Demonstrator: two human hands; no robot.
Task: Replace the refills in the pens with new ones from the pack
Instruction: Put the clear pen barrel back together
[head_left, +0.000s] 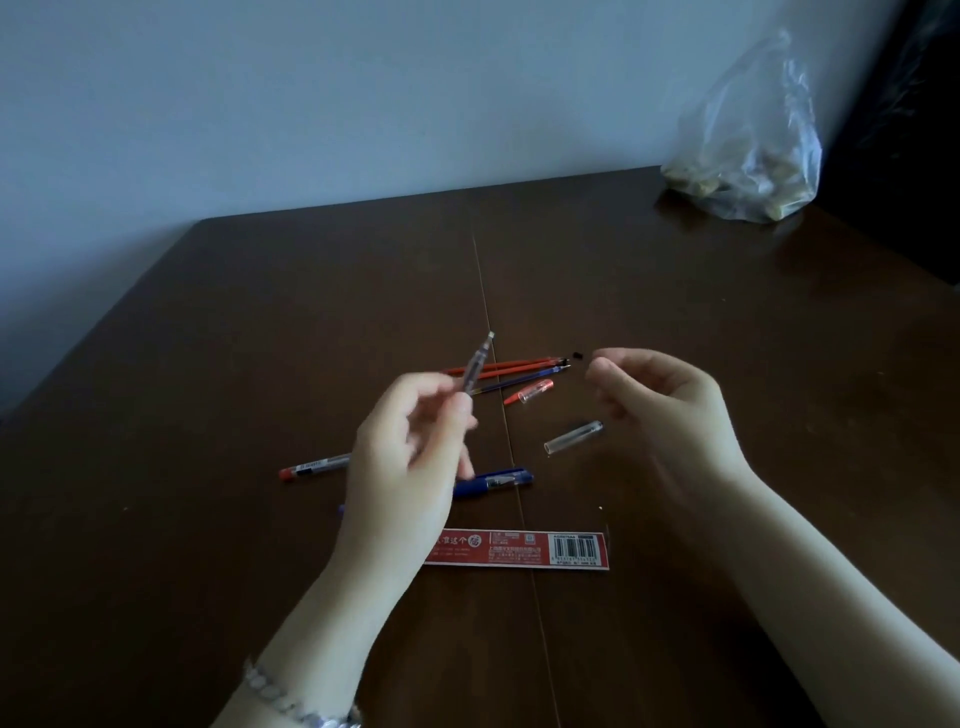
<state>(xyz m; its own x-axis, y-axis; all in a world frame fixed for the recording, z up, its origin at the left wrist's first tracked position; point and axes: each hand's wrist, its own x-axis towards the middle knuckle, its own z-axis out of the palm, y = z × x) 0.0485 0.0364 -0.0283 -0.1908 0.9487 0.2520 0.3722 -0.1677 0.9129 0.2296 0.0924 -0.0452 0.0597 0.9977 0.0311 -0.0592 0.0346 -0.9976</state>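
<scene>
Refill swap: clear plastic pen barrel (477, 370) pinched by left hand (410, 457).
Right hand (660, 400) relaxed, empty; thin red refill (519, 363) probably gets picked next.

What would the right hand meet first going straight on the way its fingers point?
Probably the small black piece on the table just left of its fingers, then the refill tips. The right hand may hover above them; depth is unclear.
</scene>
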